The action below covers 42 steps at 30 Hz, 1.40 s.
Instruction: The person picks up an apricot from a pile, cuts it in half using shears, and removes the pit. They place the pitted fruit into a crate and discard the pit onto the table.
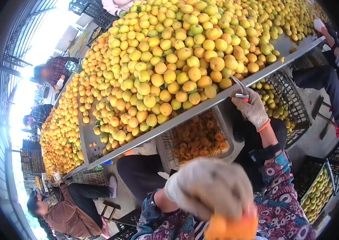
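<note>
My right hand (pixel 252 107), in a knitted glove with an orange cuff, is closed round a small knife (pixel 240 89). Its curved metal blade points up beside the table's rim. Close to the camera, my left hand (pixel 213 186), also gloved, is smeared by motion. At its fingertips is a bright orange, blurred apricot (pixel 231 227). Beyond both hands, a large heap of whole yellow-orange apricots (pixel 165 72) covers the sorting table. Below the table's edge stands a plastic crate (pixel 228 150) with cut apricot pieces (pixel 199 136) in it.
The metal table rim (pixel 201 105) runs diagonally ahead of me. A black crate (pixel 297 108) of fruit stands right of my knees, and another crate (pixel 317 188) lies lower right. Co-workers sit at left (pixel 71 208) and right (pixel 329 76); others stand farther left.
</note>
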Each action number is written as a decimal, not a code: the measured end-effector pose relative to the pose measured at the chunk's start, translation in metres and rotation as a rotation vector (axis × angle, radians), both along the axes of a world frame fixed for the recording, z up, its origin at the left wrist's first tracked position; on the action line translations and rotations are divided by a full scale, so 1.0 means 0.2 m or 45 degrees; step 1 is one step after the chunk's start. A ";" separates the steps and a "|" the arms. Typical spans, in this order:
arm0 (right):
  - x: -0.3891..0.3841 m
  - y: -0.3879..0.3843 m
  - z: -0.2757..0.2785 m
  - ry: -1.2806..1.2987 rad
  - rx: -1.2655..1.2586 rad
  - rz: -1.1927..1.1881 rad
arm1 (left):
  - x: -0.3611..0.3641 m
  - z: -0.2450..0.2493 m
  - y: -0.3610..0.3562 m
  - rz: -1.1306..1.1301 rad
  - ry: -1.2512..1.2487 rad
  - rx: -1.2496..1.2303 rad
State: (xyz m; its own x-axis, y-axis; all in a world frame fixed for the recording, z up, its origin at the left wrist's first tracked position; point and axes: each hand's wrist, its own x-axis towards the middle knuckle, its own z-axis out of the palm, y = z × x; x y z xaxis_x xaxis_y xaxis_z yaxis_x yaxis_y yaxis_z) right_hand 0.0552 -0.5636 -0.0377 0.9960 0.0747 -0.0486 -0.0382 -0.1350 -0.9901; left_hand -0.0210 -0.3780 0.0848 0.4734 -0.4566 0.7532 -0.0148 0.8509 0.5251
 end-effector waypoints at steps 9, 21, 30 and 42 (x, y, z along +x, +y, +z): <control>0.01 0.01 -0.05 -0.051 0.169 0.038 | -0.05 -0.28 0.07 0.316 1.300 0.192; 0.00 0.02 -0.04 -0.015 0.114 0.045 | -0.06 -0.15 0.08 0.102 1.285 0.244; 0.02 0.01 -0.09 -0.156 -0.102 0.017 | -0.37 0.07 -0.01 -0.553 1.047 0.329; 0.02 0.00 -0.09 -0.101 -0.061 0.017 | -0.33 0.09 -0.09 -0.026 0.522 0.107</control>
